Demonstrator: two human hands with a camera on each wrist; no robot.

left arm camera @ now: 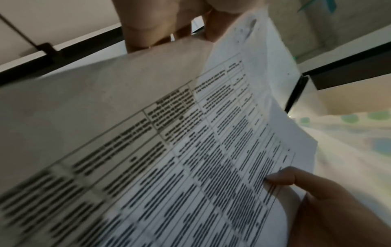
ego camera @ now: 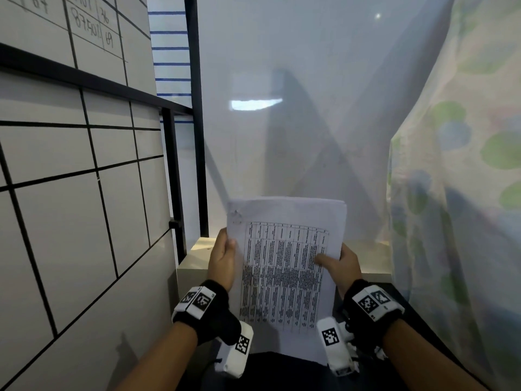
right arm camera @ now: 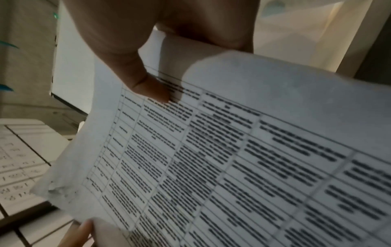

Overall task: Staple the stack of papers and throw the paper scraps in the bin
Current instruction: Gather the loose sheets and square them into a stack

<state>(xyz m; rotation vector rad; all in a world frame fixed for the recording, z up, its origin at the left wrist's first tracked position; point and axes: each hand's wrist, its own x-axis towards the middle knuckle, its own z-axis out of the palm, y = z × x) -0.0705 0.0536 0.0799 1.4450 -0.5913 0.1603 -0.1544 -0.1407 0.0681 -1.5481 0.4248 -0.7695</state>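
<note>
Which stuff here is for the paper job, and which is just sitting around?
For the job:
stack of papers
left hand holding its left edge
right hand holding its right edge

Just around:
whiteboard with a drawn grid
dotted curtain
pale ledge behind the hands

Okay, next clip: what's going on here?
A person holds a stack of papers up in front of them with both hands. The left hand grips its left edge, the right hand its right edge, thumb on the printed table. The top left corner looks torn and crumpled. No stapler, scraps or bin are in view. A gridded whiteboard stands to the left.
</note>
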